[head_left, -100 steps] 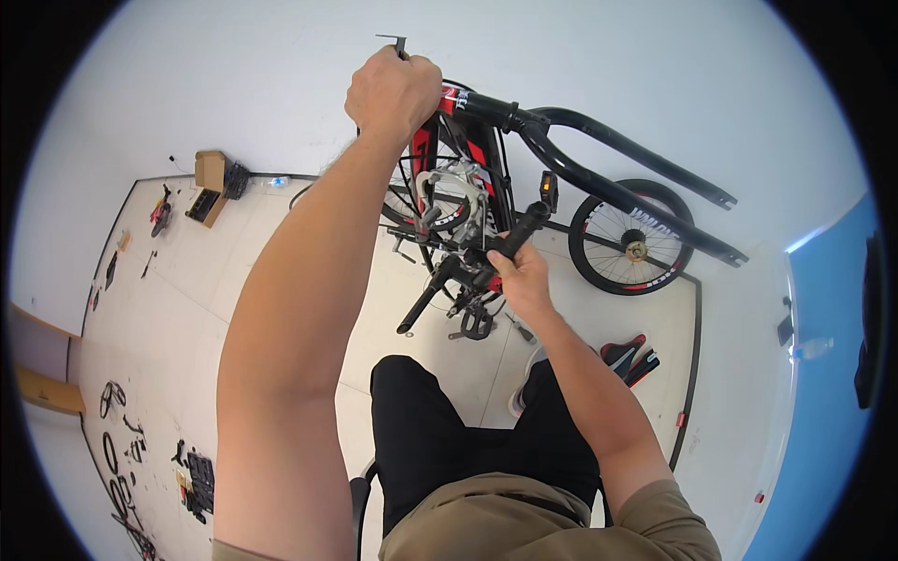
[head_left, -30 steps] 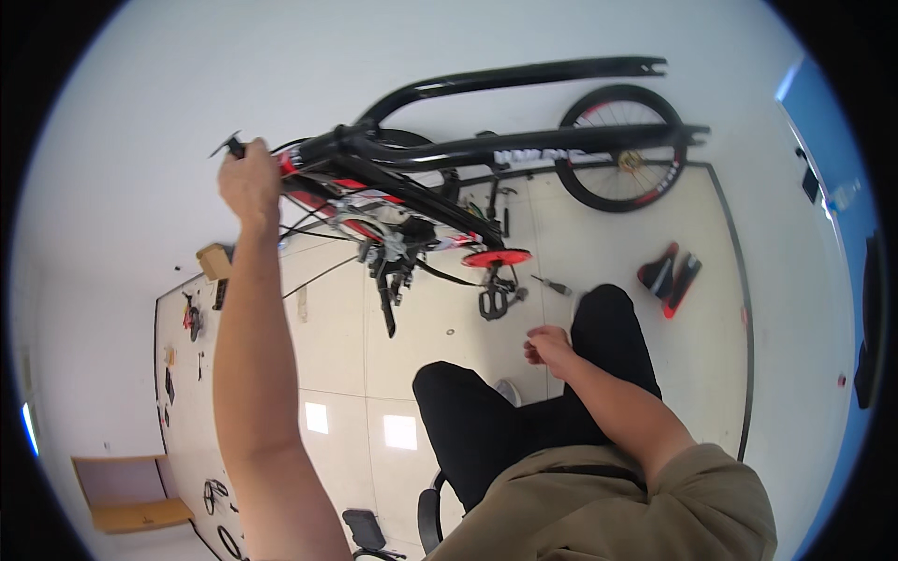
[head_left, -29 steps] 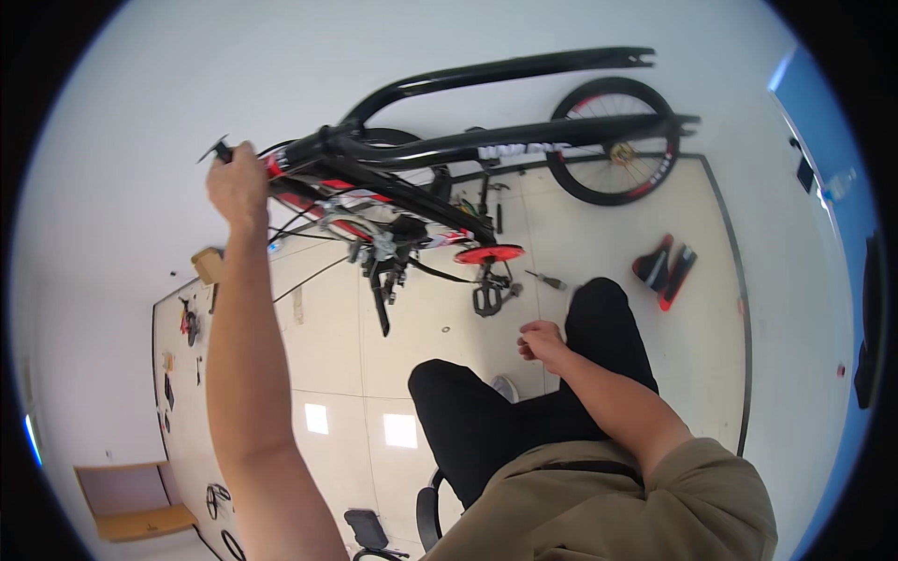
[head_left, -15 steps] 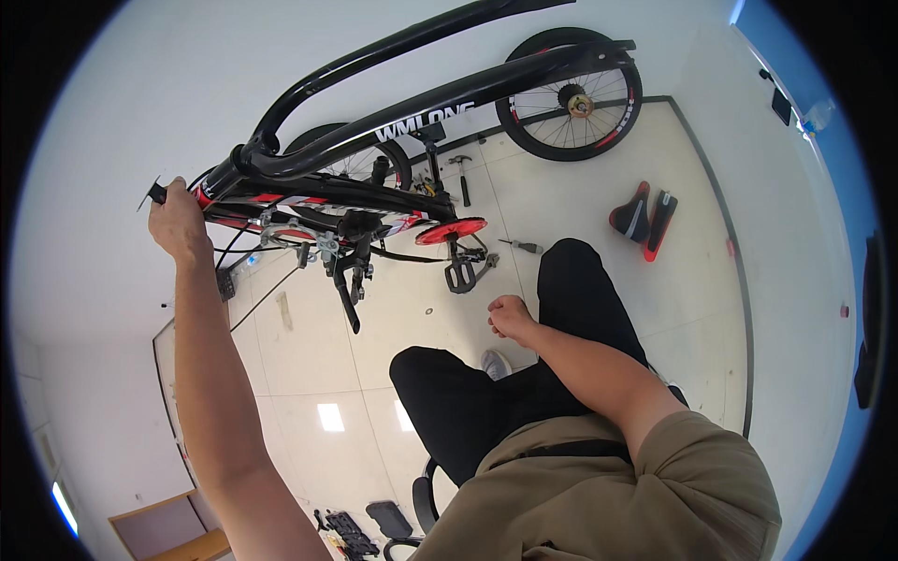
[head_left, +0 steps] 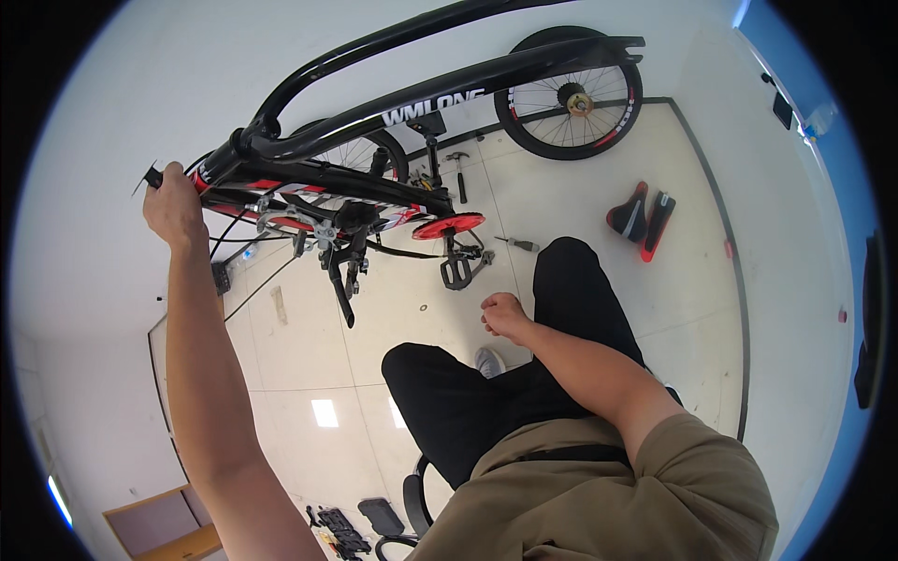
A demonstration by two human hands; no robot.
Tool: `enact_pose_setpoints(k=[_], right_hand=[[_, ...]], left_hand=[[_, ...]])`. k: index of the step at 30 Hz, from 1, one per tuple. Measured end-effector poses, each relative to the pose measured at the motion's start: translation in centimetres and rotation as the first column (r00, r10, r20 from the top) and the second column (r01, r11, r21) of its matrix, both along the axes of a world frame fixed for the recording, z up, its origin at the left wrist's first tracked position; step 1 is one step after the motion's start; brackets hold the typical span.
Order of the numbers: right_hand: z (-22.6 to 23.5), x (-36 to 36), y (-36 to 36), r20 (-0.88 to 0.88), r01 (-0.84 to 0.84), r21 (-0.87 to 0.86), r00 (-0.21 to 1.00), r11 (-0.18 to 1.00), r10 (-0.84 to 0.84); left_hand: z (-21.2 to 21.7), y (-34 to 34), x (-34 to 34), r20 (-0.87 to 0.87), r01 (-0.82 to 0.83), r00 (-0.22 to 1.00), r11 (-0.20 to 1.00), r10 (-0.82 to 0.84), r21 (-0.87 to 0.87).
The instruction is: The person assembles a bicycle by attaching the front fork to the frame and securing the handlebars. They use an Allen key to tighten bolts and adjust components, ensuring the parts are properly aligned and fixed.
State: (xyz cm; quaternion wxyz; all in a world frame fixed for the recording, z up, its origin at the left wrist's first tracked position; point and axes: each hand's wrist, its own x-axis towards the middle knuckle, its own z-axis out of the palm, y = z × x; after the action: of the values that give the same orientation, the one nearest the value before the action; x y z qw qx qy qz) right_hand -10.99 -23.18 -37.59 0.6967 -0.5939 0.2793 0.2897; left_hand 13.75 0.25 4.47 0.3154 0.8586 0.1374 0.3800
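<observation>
A black and red bicycle frame (head_left: pixel 374 187) stands in front of me with its black fork (head_left: pixel 374 126) fitted, the two fork legs reaching up and right. My left hand (head_left: pixel 174 208) is closed around the far-left end of the head tube, beside the fork crown. A small black part (head_left: pixel 153 175) sticks out past its fingers. Below the frame are the red chainring (head_left: pixel 449 225) and a black pedal (head_left: pixel 456 273). Over my lap, by the right knee, my right hand (head_left: pixel 503 316) is curled closed. Its palm is hidden, so whatever it may hold does not show.
A loose wheel (head_left: pixel 571 98) leans on the wall behind. On the floor lie a hammer (head_left: pixel 458 178), a screwdriver (head_left: pixel 520 244), a saddle (head_left: pixel 629 214) and a small ring (head_left: pixel 423 308). A tool case (head_left: pixel 341 530) lies beyond my left arm, near a chair armrest (head_left: pixel 416 500).
My left hand has shifted slightly up and left together with the head-tube end. The fork legs have swung a little to the right. My right hand stays curled over my lap.
</observation>
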Motion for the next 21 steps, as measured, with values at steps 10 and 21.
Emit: enact_pose_setpoints(k=[10,21], right_hand=[[0.6,-0.4,-0.7,-0.011,-0.019,-0.024,1.000,1.000,0.018],[2.6,-0.1,-1.0,-0.043,-0.138,-0.083,0.990,0.987,0.135]], left_hand=[[0.2,-0.1,0.1,-0.047,-0.072,0.996,0.993,0.076,0.095],[0.6,-1.2,-1.1,-0.127,-0.117,0.981,0.973,0.144,0.200]])
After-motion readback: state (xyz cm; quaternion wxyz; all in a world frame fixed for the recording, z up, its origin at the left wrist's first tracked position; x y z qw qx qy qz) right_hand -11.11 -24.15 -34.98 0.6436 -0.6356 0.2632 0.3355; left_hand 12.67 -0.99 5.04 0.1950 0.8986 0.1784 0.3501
